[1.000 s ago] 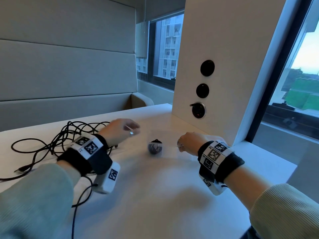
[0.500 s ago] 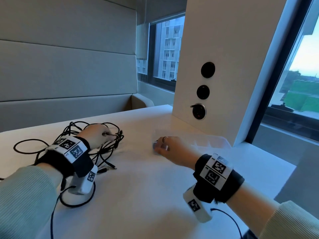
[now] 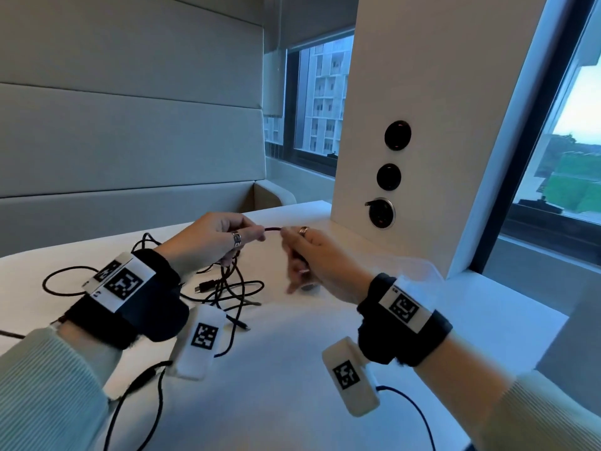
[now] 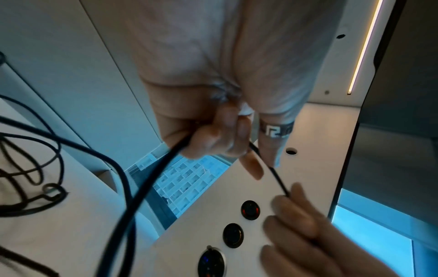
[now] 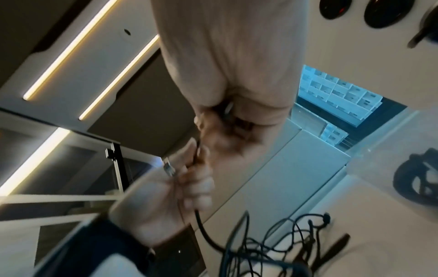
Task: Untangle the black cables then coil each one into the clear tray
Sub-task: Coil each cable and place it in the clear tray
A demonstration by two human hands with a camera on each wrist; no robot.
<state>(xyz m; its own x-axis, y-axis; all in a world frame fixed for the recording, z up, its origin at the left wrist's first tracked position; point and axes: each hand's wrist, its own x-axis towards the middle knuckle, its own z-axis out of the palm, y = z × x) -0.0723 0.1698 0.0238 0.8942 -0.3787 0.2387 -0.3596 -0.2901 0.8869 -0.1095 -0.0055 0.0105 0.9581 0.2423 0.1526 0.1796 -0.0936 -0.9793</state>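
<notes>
Above the white table (image 3: 292, 369) my left hand (image 3: 257, 234) pinches a black cable (image 3: 272, 229), and my right hand (image 3: 289, 242) grips the same cable a few centimetres to the right. In the left wrist view the cable (image 4: 151, 180) runs through my curled left fingers (image 4: 213, 138) toward the right fingers (image 4: 296, 215). From my left hand the cable hangs down to the tangle of black cables (image 3: 227, 288) on the table. The clear tray (image 5: 379, 161) holds one coiled black cable (image 5: 412, 180); in the head view my right hand hides most of the tray.
A white pillar (image 3: 422, 92) with three round black sockets (image 3: 388, 177) stands just behind the hands. Windows lie to the right and behind, and a padded bench back on the left. Thin cords trail from both wrist cameras across the near table.
Both hands rose off the table. My left hand lifted a cable out of the tangle, and my right hand left the tray area and took hold of that cable beside the left.
</notes>
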